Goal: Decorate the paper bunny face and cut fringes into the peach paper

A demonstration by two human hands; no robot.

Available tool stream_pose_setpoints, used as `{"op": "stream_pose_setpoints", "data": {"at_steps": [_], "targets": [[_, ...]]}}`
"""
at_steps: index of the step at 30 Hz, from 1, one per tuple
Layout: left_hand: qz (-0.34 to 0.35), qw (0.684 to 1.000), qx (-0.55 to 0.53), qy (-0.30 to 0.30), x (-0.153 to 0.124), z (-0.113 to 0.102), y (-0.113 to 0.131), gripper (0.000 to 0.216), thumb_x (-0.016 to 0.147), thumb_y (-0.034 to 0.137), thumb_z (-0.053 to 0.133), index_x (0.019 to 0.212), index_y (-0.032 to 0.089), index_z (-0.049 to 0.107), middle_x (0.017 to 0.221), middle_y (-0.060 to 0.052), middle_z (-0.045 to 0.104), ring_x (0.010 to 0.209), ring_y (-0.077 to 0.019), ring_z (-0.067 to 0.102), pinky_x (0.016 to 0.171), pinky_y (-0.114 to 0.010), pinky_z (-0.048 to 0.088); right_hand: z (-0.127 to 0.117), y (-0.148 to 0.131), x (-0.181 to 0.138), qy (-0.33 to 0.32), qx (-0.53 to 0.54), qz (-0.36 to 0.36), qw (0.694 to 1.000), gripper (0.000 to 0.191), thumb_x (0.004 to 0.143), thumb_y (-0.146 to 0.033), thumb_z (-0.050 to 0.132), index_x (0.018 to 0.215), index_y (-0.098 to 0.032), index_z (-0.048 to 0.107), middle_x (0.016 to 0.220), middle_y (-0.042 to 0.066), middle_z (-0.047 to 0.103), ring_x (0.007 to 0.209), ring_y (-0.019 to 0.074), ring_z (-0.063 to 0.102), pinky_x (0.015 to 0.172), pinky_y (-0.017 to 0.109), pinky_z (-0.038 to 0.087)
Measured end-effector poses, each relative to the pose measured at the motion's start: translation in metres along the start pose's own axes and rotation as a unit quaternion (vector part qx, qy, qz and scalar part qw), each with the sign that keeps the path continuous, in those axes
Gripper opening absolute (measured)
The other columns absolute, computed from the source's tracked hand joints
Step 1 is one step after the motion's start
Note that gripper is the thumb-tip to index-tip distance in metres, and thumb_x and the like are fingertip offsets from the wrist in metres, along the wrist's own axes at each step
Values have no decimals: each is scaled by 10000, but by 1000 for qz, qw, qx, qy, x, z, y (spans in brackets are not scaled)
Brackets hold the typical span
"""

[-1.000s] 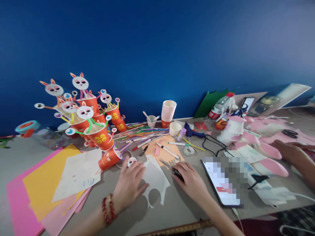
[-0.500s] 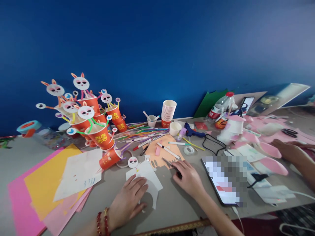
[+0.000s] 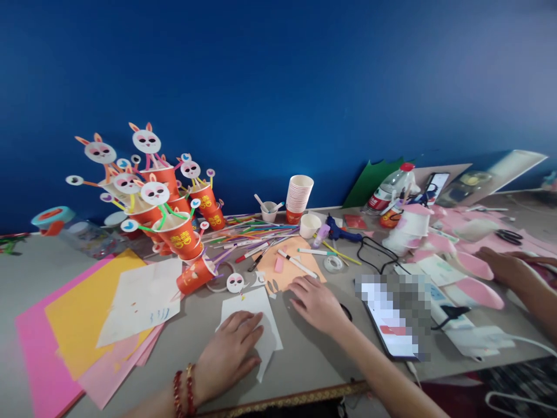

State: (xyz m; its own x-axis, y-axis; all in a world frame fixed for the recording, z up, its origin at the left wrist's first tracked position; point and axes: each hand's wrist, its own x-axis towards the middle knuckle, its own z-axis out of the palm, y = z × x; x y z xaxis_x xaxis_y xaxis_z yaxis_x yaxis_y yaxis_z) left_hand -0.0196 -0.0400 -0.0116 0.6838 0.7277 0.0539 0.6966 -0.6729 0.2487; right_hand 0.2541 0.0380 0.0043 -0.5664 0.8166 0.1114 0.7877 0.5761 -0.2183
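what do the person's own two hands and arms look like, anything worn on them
The left hand is ungloved, with two strands of dark red beads around its wrist, one showing a touch of gold. The right hand is also ungloved, with nothing visible on its wrist. No sleeve shows on either forearm.

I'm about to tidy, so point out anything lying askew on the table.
One red cup lies tipped on its side, purple strips poking from its mouth; it looks odd because the rabbit cups behind it stand mouth-up.
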Motion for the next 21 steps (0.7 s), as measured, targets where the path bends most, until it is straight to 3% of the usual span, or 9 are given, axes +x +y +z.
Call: {"op": "stream_pose_setpoints", "data": {"at_steps": [5,10,15,21], "targets": [[2,1000,-1,-17,0,1,6,539,845,261,664,1349,219,480,1490,-82,461,1347,-304,412,1112,-499,388,-7,-14,43,-100,-88,-94,987,209,923,-290,568,1085,-178,637,1062,109,673,997,265,610,827,365,481],[0,1000,-11,-7,1,1,6,594,824,301,672,1372,229,452,1549,-114,363,1432,-326,301,1162,-560,288,-4,-19,64,-141,-119,-171,968,220,895,-282,581,1061,-155,650,1046,115,681,936,253,641,707,319,492],[0,1000,-7,-31,0,1,6,650,829,362,675,1413,253,410,1564,-109,344,1443,-321,290,1171,-576,249,7,-15,67,-106,-97,-179,973,163,861,-247,611,979,-155,677,961,102,710,862,232,659,641,288,461],[7,999,-3,-40,9,2,10,658,839,426,670,1418,262,404,1572,-92,331,1445,-303,281,1191,-537,211,10,-3,60,-28,-76,-103,991,247,964,-217,444,926,-175,684,933,79,723,885,195,657,696,272,432]]}}
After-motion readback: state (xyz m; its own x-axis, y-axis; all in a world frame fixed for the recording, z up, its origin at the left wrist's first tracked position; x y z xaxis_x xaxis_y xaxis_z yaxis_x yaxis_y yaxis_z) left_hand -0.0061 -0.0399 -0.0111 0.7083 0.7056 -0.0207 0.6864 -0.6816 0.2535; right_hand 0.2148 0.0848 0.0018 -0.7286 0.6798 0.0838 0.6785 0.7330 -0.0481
